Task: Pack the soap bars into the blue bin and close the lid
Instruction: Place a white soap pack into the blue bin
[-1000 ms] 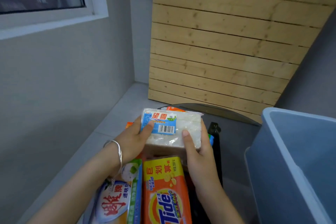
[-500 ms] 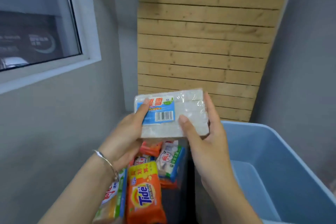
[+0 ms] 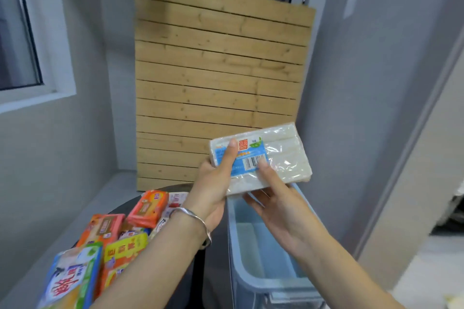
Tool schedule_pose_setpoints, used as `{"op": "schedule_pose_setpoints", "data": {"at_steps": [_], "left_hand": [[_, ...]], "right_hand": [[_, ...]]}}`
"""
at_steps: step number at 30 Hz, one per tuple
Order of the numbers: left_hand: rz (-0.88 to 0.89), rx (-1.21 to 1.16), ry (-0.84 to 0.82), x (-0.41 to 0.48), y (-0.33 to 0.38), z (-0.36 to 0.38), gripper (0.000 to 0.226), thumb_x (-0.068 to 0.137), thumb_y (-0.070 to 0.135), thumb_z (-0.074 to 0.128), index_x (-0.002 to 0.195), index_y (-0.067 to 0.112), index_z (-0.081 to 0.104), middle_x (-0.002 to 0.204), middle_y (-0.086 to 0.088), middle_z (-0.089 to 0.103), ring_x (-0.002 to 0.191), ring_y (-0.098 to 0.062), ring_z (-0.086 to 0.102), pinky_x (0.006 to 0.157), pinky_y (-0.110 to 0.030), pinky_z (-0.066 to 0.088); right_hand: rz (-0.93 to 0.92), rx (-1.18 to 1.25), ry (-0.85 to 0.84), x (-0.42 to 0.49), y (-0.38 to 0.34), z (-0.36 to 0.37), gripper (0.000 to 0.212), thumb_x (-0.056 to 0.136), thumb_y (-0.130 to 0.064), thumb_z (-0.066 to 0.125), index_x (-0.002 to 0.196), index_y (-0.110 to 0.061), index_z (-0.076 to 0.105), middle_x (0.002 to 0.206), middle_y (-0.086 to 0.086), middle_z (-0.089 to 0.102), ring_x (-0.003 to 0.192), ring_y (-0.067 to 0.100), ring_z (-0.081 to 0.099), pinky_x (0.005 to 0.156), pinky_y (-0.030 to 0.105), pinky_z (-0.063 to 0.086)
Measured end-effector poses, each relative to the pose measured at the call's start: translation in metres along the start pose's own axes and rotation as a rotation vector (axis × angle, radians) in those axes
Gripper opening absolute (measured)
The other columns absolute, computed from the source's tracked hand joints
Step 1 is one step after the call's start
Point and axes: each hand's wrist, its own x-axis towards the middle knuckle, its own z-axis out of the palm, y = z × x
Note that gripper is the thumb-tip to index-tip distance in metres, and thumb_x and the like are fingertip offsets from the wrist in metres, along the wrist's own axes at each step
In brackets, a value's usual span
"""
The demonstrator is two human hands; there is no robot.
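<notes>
**Both hands up, thumbs on top**

My left hand [image 3: 213, 183] and right hand [image 3: 278, 204] are side by side in front of me, both forearms reaching forward. Each pinches the soap pack [image 3: 283, 155] with its thumb on top. My right fingers show beneath.

The soap pack [image 3: 261, 158] moved over the blue bin [image 3: 273, 283].

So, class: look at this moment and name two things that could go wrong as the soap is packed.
1. The left hand and right hand pinch the white soap pack toward one end, and its wrap looks glossy, so it might slip.
2. It hangs over the far end of the blue bin, so a drop could clip the rim and land outside.
</notes>
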Motion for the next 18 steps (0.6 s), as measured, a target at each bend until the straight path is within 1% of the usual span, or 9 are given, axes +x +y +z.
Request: {"op": "schedule_pose_setpoints", "data": {"at_steps": [4, 6, 8, 9, 11, 12, 14, 16, 18], "left_hand": [[-0.027, -0.02, -0.009, 0.011, -0.016, 0.003, 0.048, 0.084, 0.036, 0.061, 0.12, 0.005, 0.053, 0.103, -0.012, 0.072, 0.079, -0.017, 0.072, 0.062, -0.024, 0.059], [-0.033, 0.106, -0.03, 0.018, -0.023, -0.002, 0.049, 0.086, 0.042, 0.056, 0.121, 0.008, 0.05, 0.107, -0.009, 0.071, 0.087, -0.015, 0.07, 0.068, -0.024, 0.057], [0.021, 0.313, -0.027, 0.027, -0.033, -0.013, 0.048, 0.087, 0.049, 0.049, 0.119, 0.014, 0.052, 0.113, -0.002, 0.068, 0.091, -0.005, 0.064, 0.075, -0.02, 0.049], [0.062, 0.401, -0.019, 0.032, -0.039, -0.019, 0.046, 0.087, 0.05, 0.046, 0.12, 0.018, 0.051, 0.12, 0.002, 0.064, 0.093, 0.001, 0.06, 0.076, -0.017, 0.044], [0.084, 0.517, -0.014, 0.043, -0.053, -0.031, 0.051, 0.09, 0.05, 0.04, 0.133, 0.023, 0.04, 0.137, 0.004, 0.049, 0.113, -0.004, 0.05, 0.091, -0.018, 0.033], [0.055, 0.538, -0.015, 0.049, -0.061, -0.035, 0.056, 0.091, 0.05, 0.037, 0.14, 0.023, 0.031, 0.145, 0.004, 0.04, 0.126, -0.009, 0.041, 0.098, -0.021, 0.027], [-0.032, 0.515, -0.025, 0.06, -0.076, -0.039, 0.064, 0.092, 0.05, 0.035, 0.147, 0.022, 0.017, 0.152, 0.004, 0.028, 0.137, -0.013, 0.028, 0.101, -0.024, 0.021], [-0.111, 0.468, -0.042, 0.072, -0.089, -0.04, 0.065, 0.093, 0.047, 0.037, 0.147, 0.021, 0.014, 0.152, 0.001, 0.029, 0.137, -0.016, 0.03, 0.106, -0.028, 0.023], [-0.152, 0.42, -0.075, 0.082, -0.102, -0.042, 0.053, 0.094, 0.038, 0.042, 0.142, 0.021, 0.027, 0.143, -0.002, 0.044, 0.123, -0.017, 0.048, 0.098, -0.028, 0.037]], "right_hand": [[0.075, 0.028, 0.115, 0.013, 0.002, -0.008, 0.04, 0.088, -0.022, 0.061, 0.127, -0.012, 0.059, 0.121, 0.009, 0.069, 0.106, 0.023, 0.066, 0.095, 0.036, 0.049], [0.144, 0.07, 0.156, 0.02, 0.005, -0.018, 0.039, 0.088, -0.022, 0.062, 0.125, -0.011, 0.06, 0.118, 0.01, 0.07, 0.107, 0.023, 0.066, 0.094, 0.037, 0.051], [0.185, 0.086, 0.2, 0.026, 0.011, -0.03, 0.038, 0.085, -0.022, 0.066, 0.122, -0.012, 0.062, 0.112, 0.009, 0.073, 0.099, 0.021, 0.07, 0.085, 0.036, 0.055], [0.2, 0.076, 0.228, 0.028, 0.014, -0.038, 0.038, 0.084, -0.022, 0.067, 0.121, -0.013, 0.061, 0.11, 0.009, 0.074, 0.095, 0.02, 0.072, 0.08, 0.035, 0.057], [0.235, 0.025, 0.298, 0.032, 0.02, -0.053, 0.039, 0.083, -0.021, 0.069, 0.12, -0.012, 0.061, 0.106, 0.01, 0.075, 0.091, 0.019, 0.073, 0.075, 0.035, 0.058], [0.26, 0.002, 0.336, 0.033, 0.025, -0.06, 0.038, 0.083, -0.02, 0.07, 0.119, -0.012, 0.06, 0.103, 0.009, 0.075, 0.087, 0.019, 0.073, 0.072, 0.035, 0.058], [0.324, -0.023, 0.413, 0.037, 0.033, -0.07, 0.038, 0.082, -0.018, 0.071, 0.118, -0.012, 0.059, 0.097, 0.009, 0.075, 0.08, 0.02, 0.072, 0.071, 0.038, 0.058], [0.396, -0.037, 0.486, 0.043, 0.043, -0.078, 0.041, 0.082, -0.016, 0.072, 0.119, -0.011, 0.056, 0.102, 0.013, 0.071, 0.081, 0.025, 0.068, 0.072, 0.042, 0.056], [0.46, -0.08, 0.533, 0.049, 0.053, -0.082, 0.037, 0.082, -0.015, 0.071, 0.116, -0.011, 0.056, 0.099, 0.013, 0.07, 0.079, 0.026, 0.067, 0.058, 0.04, 0.058]]}}
